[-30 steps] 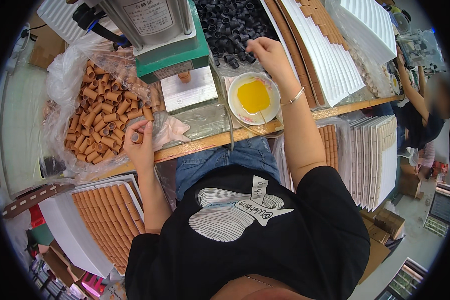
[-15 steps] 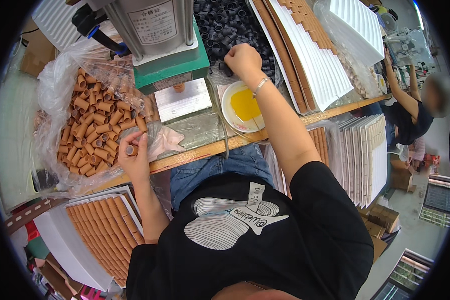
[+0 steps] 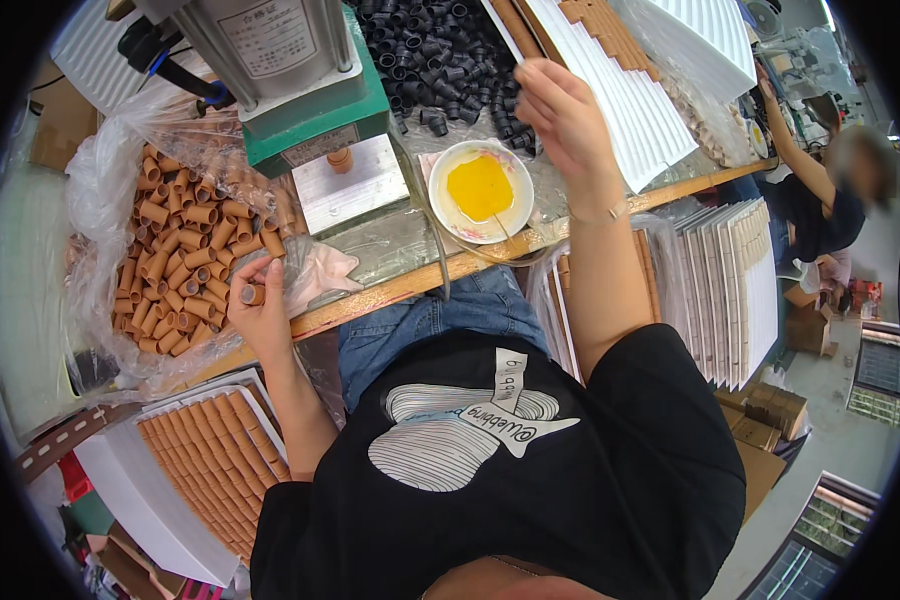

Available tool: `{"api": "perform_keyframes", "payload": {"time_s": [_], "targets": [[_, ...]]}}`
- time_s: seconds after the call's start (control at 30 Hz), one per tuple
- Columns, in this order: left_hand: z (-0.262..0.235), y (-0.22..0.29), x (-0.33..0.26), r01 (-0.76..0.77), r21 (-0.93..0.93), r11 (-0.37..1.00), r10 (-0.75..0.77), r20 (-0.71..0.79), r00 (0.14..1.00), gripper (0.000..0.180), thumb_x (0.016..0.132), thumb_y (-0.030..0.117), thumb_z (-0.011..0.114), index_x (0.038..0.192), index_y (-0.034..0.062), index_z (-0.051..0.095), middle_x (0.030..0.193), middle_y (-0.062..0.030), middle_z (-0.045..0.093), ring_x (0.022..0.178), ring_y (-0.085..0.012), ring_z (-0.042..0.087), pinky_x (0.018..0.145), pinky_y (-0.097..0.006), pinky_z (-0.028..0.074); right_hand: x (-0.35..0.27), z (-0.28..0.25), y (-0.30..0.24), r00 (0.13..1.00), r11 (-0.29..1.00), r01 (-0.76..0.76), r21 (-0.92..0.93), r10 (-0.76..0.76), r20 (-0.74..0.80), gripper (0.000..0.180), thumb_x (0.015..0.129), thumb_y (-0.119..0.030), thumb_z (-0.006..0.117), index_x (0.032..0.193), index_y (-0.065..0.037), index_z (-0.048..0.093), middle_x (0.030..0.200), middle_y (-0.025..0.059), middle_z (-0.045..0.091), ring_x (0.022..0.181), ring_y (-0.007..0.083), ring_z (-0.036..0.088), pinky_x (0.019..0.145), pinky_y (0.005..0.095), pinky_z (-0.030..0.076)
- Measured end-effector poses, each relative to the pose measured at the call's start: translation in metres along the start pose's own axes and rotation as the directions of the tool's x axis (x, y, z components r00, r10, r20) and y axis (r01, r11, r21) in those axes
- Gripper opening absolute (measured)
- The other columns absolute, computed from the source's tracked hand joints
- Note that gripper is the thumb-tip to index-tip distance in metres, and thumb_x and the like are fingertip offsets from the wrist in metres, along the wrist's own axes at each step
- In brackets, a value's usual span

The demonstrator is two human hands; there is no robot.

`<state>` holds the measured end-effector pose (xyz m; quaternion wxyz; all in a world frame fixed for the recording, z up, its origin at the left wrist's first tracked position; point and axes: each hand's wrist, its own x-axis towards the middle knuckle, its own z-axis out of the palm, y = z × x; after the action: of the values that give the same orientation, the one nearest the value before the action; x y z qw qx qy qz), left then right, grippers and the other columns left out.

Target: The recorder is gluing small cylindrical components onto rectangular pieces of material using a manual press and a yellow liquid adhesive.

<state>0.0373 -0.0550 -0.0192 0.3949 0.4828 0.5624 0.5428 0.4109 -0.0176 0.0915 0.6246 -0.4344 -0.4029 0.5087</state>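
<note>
My left hand (image 3: 260, 315) is closed around a short brown tube (image 3: 253, 295) beside the heap of similar brown tubes (image 3: 185, 250) in clear plastic. Another brown tube (image 3: 273, 243) stands at its fingertips; I cannot tell whether they grip it. My right hand (image 3: 570, 125) is raised beside the loose black tubular fittings (image 3: 435, 65), in front of a white ribbed tray (image 3: 620, 125). Its fingers are curled together, and what they hold, if anything, is hidden. Nearer me sits a white bowl (image 3: 522, 210) with yellow liquid (image 3: 479, 188) in it.
A press with a green block (image 3: 315, 125) stands above a metal plate (image 3: 355, 195), with a brown piece (image 3: 340, 160) between them. A thin hose (image 3: 440, 245) crosses the wooden bench edge (image 3: 370, 300). Filled trays (image 3: 205, 455) stand below left. Another person (image 3: 830, 200) works at far right.
My right hand has moved right, from the black fittings to in front of the white tray, uncovering the bowl. My left hand has barely moved and keeps its brown tube.
</note>
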Motion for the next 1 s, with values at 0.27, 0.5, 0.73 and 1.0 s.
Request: {"api": "perform_keyframes", "payload": {"time_s": [0.27,0.5,0.73,1.0], "targets": [[-0.003,-0.001,0.002,0.007,0.005,1.0,-0.007,-0.003,1.0,0.017,0.091,0.017,0.068,0.094,0.0007,0.064,0.072,0.0028,0.056,0.062,-0.0039,0.049,0.058,-0.017,0.039,-0.162,-0.052,-0.055,0.786,0.743,-0.033,-0.668,0.432,0.441,0.023,0.087,-0.022,0.067,0.08,0.0,0.065,0.074,0.0079,0.066,0.065,0.0163,0.062,0.057,0.0306,0.046],[-0.011,0.004,0.015,-0.066,0.085,0.994,0.063,0.033,0.997,0.017,0.089,0.013,0.069,0.099,0.0007,0.065,0.08,0.0003,0.057,0.067,-0.0055,0.051,0.061,-0.02,0.042,-0.149,-0.061,-0.024,0.998,0.32,-0.018,-0.947,-0.048,-0.035,0.016,0.078,-0.005,0.073,0.094,-0.007,0.07,0.082,0.0085,0.06,0.064,0.0182,0.058,0.058,0.0302,0.046],[-0.018,0.021,0.04,-0.395,0.745,0.538,0.341,0.237,0.91,0.024,0.08,0.006,0.072,0.103,0.0049,0.066,0.09,-0.0089,0.057,0.084,-0.0227,0.058,0.075,-0.032,0.048,-0.035,-0.058,0.054,0.94,0.108,-0.228,-0.968,-0.234,-0.248,0.021,0.082,-0.03,0.07,0.085,-0.009,0.074,0.076,0.0123,0.069,0.071,0.0302,0.067,0.064,0.0377,0.052],[-0.015,0.036,0.048,-0.381,0.827,0.415,0.236,0.306,0.922,0.029,0.076,0.005,0.073,0.104,0.0062,0.064,0.094,-0.0083,0.059,0.086,-0.0264,0.06,0.075,-0.036,0.048,-0.009,-0.052,0.063,0.947,-0.05,-0.304,-0.951,-0.124,-0.296,0.022,0.079,-0.032,0.072,0.084,-0.011,0.075,0.078,0.0121,0.071,0.076,0.0294,0.069,0.067,0.0398,0.054]]}}
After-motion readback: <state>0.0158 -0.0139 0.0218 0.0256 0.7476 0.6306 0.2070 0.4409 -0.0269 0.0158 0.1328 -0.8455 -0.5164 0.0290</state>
